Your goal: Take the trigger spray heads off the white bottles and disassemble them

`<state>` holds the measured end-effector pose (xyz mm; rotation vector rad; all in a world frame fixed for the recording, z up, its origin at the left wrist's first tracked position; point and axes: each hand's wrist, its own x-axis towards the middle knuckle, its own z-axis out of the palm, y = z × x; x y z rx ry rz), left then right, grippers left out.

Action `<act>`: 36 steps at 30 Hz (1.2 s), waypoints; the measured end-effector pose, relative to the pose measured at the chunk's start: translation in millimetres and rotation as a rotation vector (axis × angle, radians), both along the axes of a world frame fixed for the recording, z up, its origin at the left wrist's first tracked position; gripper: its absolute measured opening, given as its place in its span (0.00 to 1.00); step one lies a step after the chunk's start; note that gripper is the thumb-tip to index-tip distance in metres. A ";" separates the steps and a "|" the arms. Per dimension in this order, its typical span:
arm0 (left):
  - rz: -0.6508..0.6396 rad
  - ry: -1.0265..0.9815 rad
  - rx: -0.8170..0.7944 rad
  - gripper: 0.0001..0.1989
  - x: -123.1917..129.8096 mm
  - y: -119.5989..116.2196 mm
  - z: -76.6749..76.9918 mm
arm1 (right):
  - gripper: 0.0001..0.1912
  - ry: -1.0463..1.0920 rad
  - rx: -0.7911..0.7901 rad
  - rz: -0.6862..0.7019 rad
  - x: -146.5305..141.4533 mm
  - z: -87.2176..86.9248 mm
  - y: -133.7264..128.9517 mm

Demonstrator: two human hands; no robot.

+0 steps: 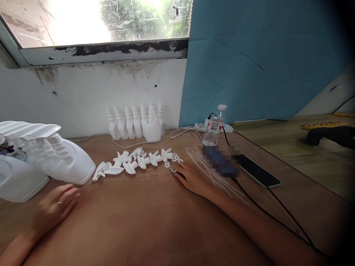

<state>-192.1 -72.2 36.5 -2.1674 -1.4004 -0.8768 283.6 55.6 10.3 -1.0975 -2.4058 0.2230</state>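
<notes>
Small white ring-shaped washers (174, 157) lie in a cluster on the brown table. My right hand (191, 178) is palm down beside them, fingers stretched out and apart, with the fingertips at the nearest washers. White spray trigger heads (129, 167) lie in a loose row left of the washers. My left hand (57, 207), slightly blurred, rests low on the table with its fingers loosely bent and nothing visible in it. A ring or similar small pale thing shows on one finger. Just beyond it stand large white plastic bottles (72, 162).
Several white spray bottles (136, 123) stand against the wall. Thin white tubes (210, 170) lie right of my right hand, near a water bottle (213, 129), a blurred-out dark item (220, 161) and a cabled phone (259, 170). White cable (138, 143) crosses behind the trigger heads.
</notes>
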 end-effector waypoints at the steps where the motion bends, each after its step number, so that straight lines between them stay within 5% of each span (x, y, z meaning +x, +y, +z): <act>1: -0.045 0.130 -0.044 0.09 5.9 11.1 -5.1 | 0.15 -0.014 0.014 0.004 -0.2 -1.8 0.4; 3: -0.017 0.239 -0.051 0.14 23.2 28.6 -14.5 | 0.12 0.003 0.023 0.006 -0.5 -4.4 1.2; 8: 0.306 0.025 -0.095 0.21 62.6 57.8 -35.9 | 0.06 0.107 -0.014 -0.028 -1.2 -2.8 0.6; 13: 0.221 -0.068 -0.192 0.16 79.3 72.7 -46.7 | 0.04 0.145 -0.033 -0.019 -1.8 -0.6 0.2; 23: 0.073 -0.271 -0.254 0.12 124.1 98.1 -28.8 | 0.04 0.249 -0.057 -0.030 -1.4 -1.2 0.6; 28: 0.104 -0.570 -0.116 0.11 139.2 80.2 -8.9 | 0.05 0.377 -0.105 -0.075 -1.9 0.4 -1.7; 32: -0.106 -0.617 -0.199 0.07 179.5 53.0 -3.5 | 0.06 0.488 -0.118 -0.069 -7.7 8.5 -10.2; 36: -0.437 -0.732 -0.601 0.05 223.7 45.4 -10.9 | 0.07 0.580 -0.060 0.000 -15.8 18.3 -25.9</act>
